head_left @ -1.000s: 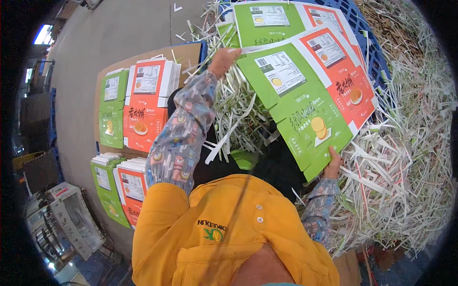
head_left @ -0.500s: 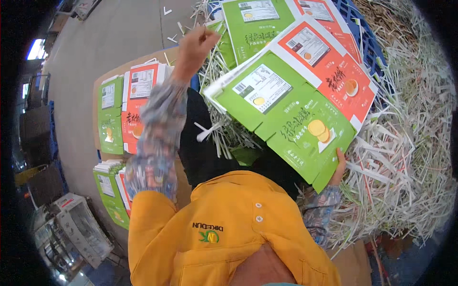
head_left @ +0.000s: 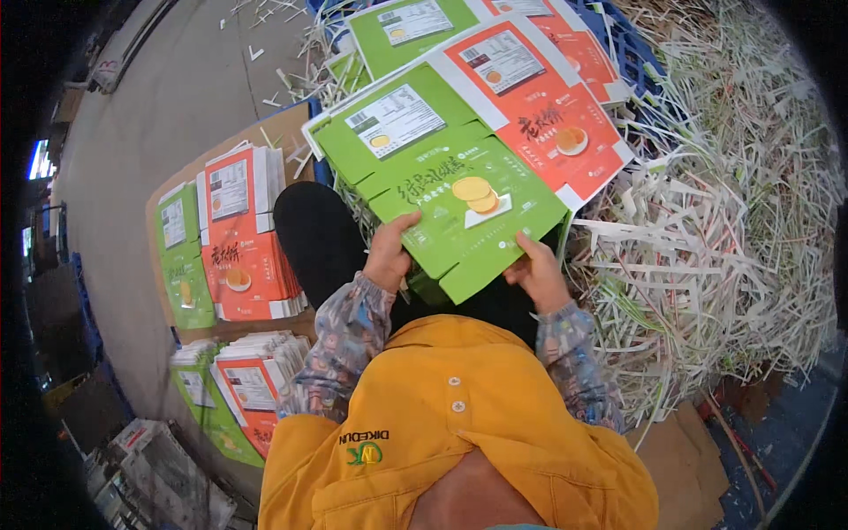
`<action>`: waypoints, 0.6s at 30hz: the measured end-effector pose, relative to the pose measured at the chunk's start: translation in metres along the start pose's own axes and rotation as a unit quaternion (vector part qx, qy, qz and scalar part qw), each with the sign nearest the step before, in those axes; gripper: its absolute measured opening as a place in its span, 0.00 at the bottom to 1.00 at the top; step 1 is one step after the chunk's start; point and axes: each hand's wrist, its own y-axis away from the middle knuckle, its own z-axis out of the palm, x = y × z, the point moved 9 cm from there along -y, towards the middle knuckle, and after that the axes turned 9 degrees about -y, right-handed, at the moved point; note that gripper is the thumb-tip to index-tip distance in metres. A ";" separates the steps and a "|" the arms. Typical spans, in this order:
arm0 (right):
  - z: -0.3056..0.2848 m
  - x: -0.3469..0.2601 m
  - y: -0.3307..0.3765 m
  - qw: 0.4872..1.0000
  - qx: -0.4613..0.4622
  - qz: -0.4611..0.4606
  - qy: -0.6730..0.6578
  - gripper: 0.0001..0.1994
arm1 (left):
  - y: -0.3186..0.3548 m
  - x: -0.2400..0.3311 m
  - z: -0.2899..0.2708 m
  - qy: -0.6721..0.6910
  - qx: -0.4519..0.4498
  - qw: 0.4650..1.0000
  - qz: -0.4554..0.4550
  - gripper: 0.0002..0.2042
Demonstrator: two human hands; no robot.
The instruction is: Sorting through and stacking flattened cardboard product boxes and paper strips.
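A stack of flat printed carton blanks (head_left: 464, 146), half green and half orange-red, lies tilted above my lap. My left hand (head_left: 389, 252) grips the near left edge of its green half, thumb on top. At the near right corner my right hand (head_left: 539, 274) holds the same green panel, thumb on its face. The fingers of both hands are partly hidden beneath the card. Beyond it, more green and orange-red carton blanks (head_left: 415, 51) lie on a blue plastic crate (head_left: 636, 53); the held stack overlaps them.
To the left, piles of green and orange-red blanks (head_left: 234, 256) sit on brown cardboard (head_left: 172, 340), with another pile (head_left: 247, 384) nearer. A large heap of shredded paper strips (head_left: 707, 265) spreads on the right. Loose strips litter the grey floor (head_left: 194, 71). Brown cardboard (head_left: 680, 459) lies at lower right.
My left hand has come down from above the far left side to the near edge and closed on the carton blanks. My right hand stays at their near corner.
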 end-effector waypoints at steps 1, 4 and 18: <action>0.000 -0.016 0.011 0.994 0.040 0.015 0.101 0.15 | 0.001 0.004 -0.001 -0.003 -0.004 1.000 -0.002 0.14; -0.037 -0.089 0.031 0.918 0.193 -0.206 0.278 0.09 | 0.009 0.028 -0.005 -0.031 -0.001 0.998 0.049 0.15; -0.147 -0.163 -0.092 0.935 0.165 -0.283 -0.138 0.21 | -0.001 0.041 -0.007 0.012 -0.021 1.000 -0.002 0.15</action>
